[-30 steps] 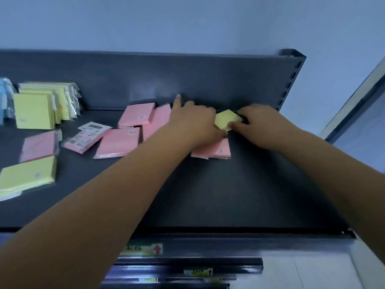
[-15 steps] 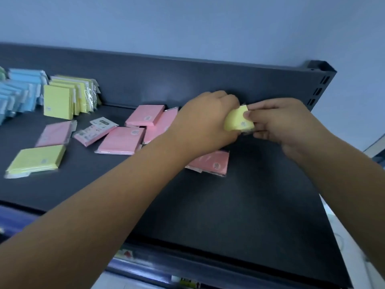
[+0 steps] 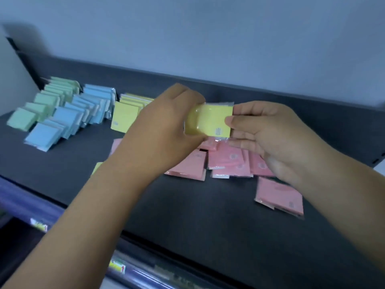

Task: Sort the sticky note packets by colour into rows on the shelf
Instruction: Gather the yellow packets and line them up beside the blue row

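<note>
A yellow sticky note packet [image 3: 210, 119] is held in the air above the dark shelf [image 3: 187, 209]. My left hand [image 3: 166, 130] grips its left end, and my right hand [image 3: 268, 132] pinches its right edge between thumb and fingers. Under both hands lie several pink packets [image 3: 229, 163], one more pink packet [image 3: 279, 196] apart at the right. Along the back left stand a green row [image 3: 41, 105], a blue row [image 3: 77, 115] and a yellow row [image 3: 125, 115]. A yellow corner [image 3: 96, 167] peeks out beside my left forearm.
The shelf's raised back panel [image 3: 270, 94] runs behind the packets, with a pale wall above. The front edge carries price labels [image 3: 118, 266]. Bare shelf surface spreads in front of the pink packets.
Both hands lifted the yellow packet off the shelf and now hold it higher, flatter to the camera. My view swung left, bringing the green and blue rows into sight.
</note>
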